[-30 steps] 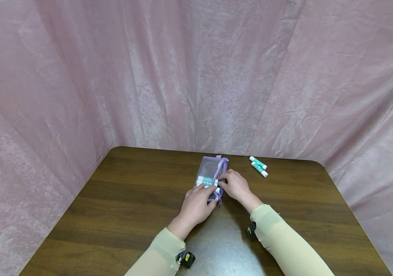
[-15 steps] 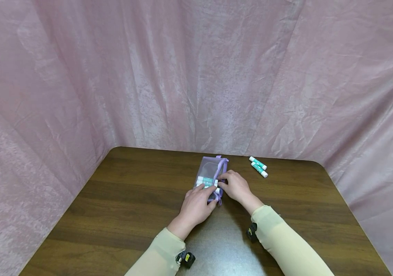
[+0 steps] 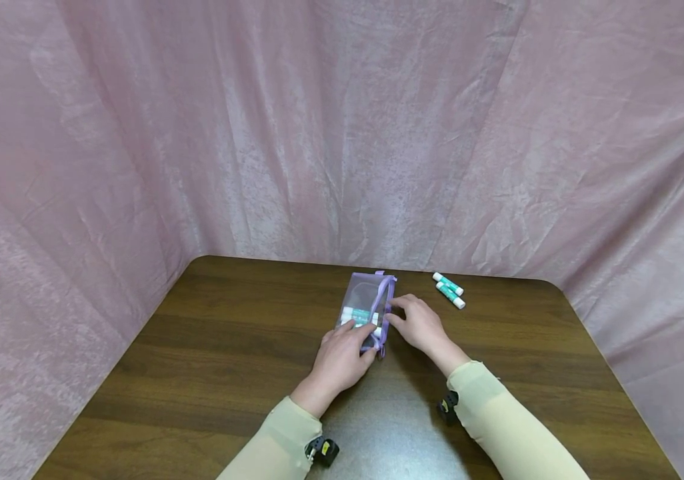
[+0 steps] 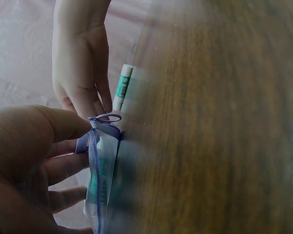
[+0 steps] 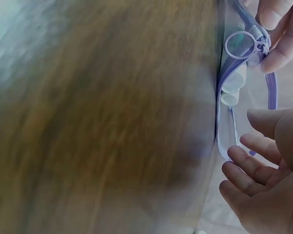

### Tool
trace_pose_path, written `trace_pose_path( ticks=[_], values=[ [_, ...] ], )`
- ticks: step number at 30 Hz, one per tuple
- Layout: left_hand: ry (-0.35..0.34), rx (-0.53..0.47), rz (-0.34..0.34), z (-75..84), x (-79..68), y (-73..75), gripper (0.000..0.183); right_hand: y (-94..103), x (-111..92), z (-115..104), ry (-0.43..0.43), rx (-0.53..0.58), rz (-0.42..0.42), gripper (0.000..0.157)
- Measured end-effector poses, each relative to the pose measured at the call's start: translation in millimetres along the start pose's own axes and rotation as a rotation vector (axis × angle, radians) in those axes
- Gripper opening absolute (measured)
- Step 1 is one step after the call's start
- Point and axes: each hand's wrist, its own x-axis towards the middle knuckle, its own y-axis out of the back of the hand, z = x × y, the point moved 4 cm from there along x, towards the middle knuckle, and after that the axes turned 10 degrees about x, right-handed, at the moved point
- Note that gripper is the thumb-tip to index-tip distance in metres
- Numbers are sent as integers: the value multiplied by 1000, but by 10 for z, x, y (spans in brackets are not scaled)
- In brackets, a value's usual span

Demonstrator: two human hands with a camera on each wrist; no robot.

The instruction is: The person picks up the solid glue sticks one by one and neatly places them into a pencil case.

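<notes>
A purple-trimmed mesh zipper pouch (image 3: 359, 288) lies on the table with several green-and-white glue sticks (image 3: 359, 316) inside. My left hand (image 3: 339, 360) rests on its near end, fingers spread over the mesh and thumb at the zipper corner. Its ring-shaped zipper pull (image 5: 239, 45) hangs at that corner. On the pouch's right side, at the unzipped mouth, is my right hand (image 3: 421, 328), thumb and fingers apart, with nothing between them. White glue stick ends (image 5: 237, 80) show inside the mouth in the right wrist view.
Two more glue sticks (image 3: 450, 290) lie side by side on the wooden table (image 3: 246, 313), beyond the right hand. A pink curtain (image 3: 342, 133) hangs behind the table's far edge. Both sleeves carry small black wrist devices.
My right hand has drawn back slightly to the right, its fingertips moving from over the pouch mouth to its edge. The left hand and pouch stay almost in place.
</notes>
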Motion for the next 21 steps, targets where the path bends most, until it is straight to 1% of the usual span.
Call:
trace_pose_path(
  ticks=[12, 21],
  values=[
    [-2, -4, 5, -3, 0, 4, 44, 152, -72, 27, -12, -15, 26, 51],
    [-1, -4, 9, -3, -7, -11, 44, 273, -143, 99, -12, -20, 37, 58]
  ],
)
